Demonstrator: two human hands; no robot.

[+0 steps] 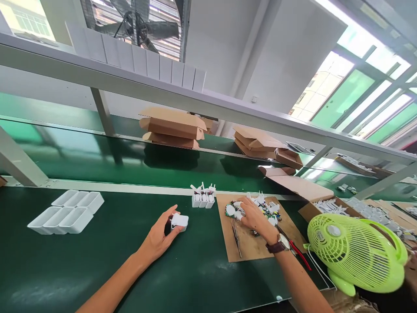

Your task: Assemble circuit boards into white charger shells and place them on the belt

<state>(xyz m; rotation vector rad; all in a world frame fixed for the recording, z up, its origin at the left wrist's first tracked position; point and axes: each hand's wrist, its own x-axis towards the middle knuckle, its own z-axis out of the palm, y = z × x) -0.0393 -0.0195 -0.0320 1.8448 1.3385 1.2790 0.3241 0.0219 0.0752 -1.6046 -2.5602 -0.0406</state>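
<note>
Between the thumb and fingers of my left hand (161,232) is a small white plastic case (180,221), held just above the green table. My right hand (256,217) reaches into a pile of small circuit boards with white plastic parts (272,211). Its fingers are bent down and closed among the pieces; what they pinch is hidden. The pile lies on a brown cardboard sheet (228,250), with metal tweezers (236,239) left of my wrist. Beyond and between my hands stand three white cases (202,200) in a row, small parts sticking up out of them.
Several open white cases (67,217) stand in rows at the left. Red-handled pliers (299,254) lie beside my right forearm. A lime-green fan (352,252) is at the right, near an open carton (309,208) of white parts. Flat cartons (174,128) lie behind the rail.
</note>
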